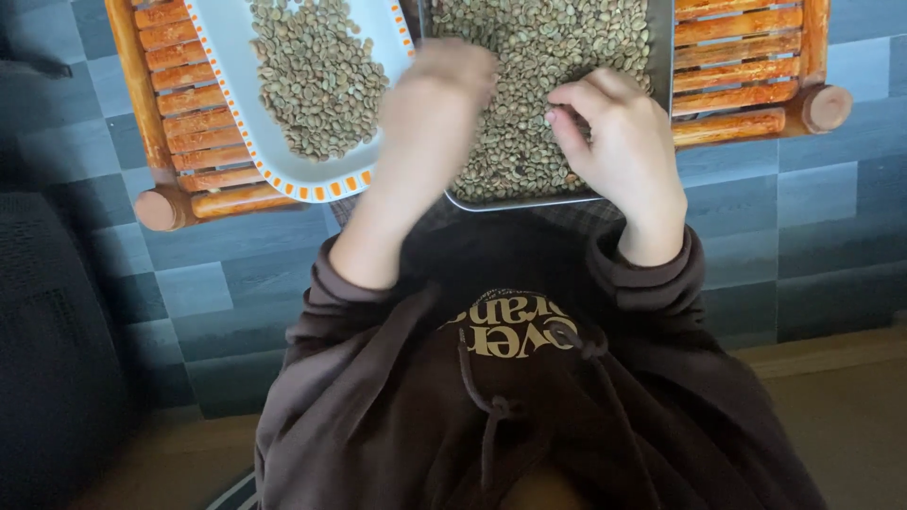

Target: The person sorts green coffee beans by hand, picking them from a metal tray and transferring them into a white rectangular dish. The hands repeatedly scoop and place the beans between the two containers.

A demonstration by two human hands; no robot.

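A metal tray (pixel 661 57) heaped with green coffee beans (pixel 529 85) is set on a slatted wooden table (pixel 732 94), beside a white plate (pixel 236 85). A bean is pinched between thumb and forefinger of the right hand (pixel 619 142). The blurred left hand (pixel 439 90) is laid over the beans; its grip cannot be told.

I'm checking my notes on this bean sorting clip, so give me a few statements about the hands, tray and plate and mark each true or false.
1. Both hands are over the metal tray of green coffee beans. True.
2. The white plate with the orange-dashed rim is empty. False: it holds a pile of beans.
3. The left hand is blurred. True.
4. The tray and plate sit on a glass table. False: they sit on a wooden slatted table.
5. The right hand wears a glove. False: it is bare.
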